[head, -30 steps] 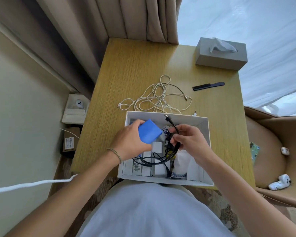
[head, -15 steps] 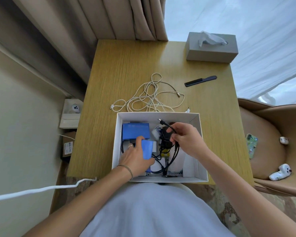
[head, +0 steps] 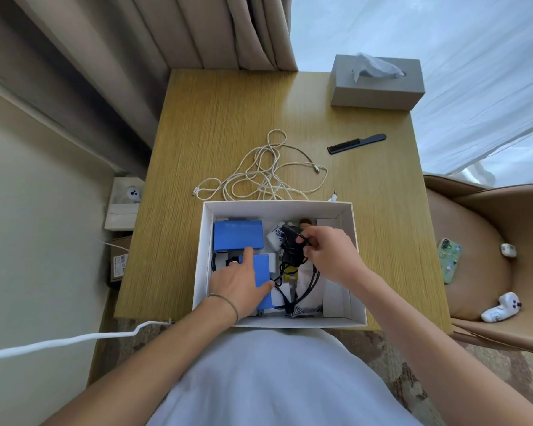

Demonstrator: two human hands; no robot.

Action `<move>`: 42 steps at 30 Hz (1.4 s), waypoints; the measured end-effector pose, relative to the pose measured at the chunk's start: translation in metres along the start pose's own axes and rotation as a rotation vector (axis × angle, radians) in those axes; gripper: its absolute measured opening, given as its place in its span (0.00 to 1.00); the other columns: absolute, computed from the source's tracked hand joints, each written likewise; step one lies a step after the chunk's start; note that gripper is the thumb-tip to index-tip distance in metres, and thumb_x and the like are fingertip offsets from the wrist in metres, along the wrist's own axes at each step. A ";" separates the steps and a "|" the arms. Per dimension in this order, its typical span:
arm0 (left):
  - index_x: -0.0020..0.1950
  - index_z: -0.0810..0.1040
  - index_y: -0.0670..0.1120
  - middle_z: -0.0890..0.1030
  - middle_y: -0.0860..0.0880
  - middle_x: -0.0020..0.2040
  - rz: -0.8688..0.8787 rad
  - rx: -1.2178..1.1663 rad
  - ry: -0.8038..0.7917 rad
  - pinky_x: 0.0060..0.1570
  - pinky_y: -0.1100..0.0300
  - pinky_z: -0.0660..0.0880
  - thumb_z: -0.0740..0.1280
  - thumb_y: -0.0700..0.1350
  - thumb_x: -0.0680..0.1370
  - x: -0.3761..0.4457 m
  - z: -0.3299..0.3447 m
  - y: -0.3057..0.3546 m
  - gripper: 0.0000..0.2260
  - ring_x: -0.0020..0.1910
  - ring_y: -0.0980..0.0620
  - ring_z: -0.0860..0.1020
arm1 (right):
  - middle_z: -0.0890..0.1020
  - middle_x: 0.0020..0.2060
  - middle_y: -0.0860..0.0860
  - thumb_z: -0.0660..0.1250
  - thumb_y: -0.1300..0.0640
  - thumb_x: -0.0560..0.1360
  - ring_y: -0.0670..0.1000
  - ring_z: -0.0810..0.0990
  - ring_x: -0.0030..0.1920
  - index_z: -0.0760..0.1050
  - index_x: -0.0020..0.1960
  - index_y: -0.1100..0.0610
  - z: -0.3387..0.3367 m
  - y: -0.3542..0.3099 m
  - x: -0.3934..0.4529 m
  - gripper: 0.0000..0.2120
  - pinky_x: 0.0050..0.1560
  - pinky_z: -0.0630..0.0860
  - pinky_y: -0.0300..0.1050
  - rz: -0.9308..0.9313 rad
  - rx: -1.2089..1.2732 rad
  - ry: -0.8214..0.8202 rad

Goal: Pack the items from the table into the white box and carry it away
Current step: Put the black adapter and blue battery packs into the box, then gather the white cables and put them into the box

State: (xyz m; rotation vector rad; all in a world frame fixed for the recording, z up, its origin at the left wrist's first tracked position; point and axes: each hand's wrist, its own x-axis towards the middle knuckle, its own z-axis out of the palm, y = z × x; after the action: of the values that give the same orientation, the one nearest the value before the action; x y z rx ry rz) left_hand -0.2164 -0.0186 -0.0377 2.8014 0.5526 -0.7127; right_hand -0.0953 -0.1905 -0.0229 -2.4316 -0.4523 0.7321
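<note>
White card makes the walls of the white box point(head: 356, 241), and it sits on the wooden table point(head: 228, 118) at the edge closest to the person. Inside the box there is already a lot: a big blue box point(head: 237, 236) in the far left corner, some small white things, and a mess of wires.

The left hand point(head: 239, 282) is inside the box. Its fingers lie flat on a small blue box point(head: 260, 272) and push it down into place. The right hand point(head: 330, 253) is inside the box too. Its fingers pinch a bundle of black cable point(head: 291, 244) in the middle of the box.

So the packing looks about half done. Still out on the table, just behind the box, lies a tangled white cable point(head: 265, 176). Farther behind the box, to the right, are a black comb point(head: 356, 144) and a grey tissue box point(head: 376, 84). After those go in, if they all belong, the box must still be carried away.
</note>
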 end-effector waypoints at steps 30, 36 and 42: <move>0.53 0.80 0.53 0.82 0.56 0.48 0.297 -0.326 0.147 0.45 0.54 0.80 0.63 0.45 0.79 0.137 -0.128 0.076 0.08 0.48 0.54 0.80 | 0.82 0.52 0.50 0.69 0.59 0.77 0.49 0.81 0.48 0.77 0.63 0.54 -0.074 0.080 0.149 0.14 0.47 0.80 0.43 0.130 -0.071 -0.037; 0.52 0.80 0.55 0.81 0.56 0.47 0.287 -0.345 0.127 0.44 0.57 0.79 0.63 0.46 0.79 0.146 -0.125 0.084 0.08 0.46 0.56 0.80 | 0.84 0.46 0.49 0.69 0.54 0.78 0.50 0.81 0.42 0.75 0.57 0.51 -0.055 0.102 0.153 0.09 0.42 0.83 0.48 0.039 -0.217 -0.011; 0.54 0.80 0.54 0.80 0.57 0.46 0.325 -0.384 0.127 0.45 0.57 0.79 0.63 0.46 0.79 0.147 -0.129 0.083 0.08 0.47 0.58 0.79 | 0.80 0.42 0.46 0.74 0.54 0.75 0.50 0.79 0.42 0.76 0.48 0.52 -0.059 0.111 0.148 0.07 0.40 0.77 0.44 -0.003 -0.158 0.041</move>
State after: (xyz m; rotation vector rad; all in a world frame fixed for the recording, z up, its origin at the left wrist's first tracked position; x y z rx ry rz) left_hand -0.0090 -0.0137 0.0090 2.4968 0.2133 -0.3233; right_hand 0.0736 -0.2350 -0.1073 -2.5871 -0.5151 0.6666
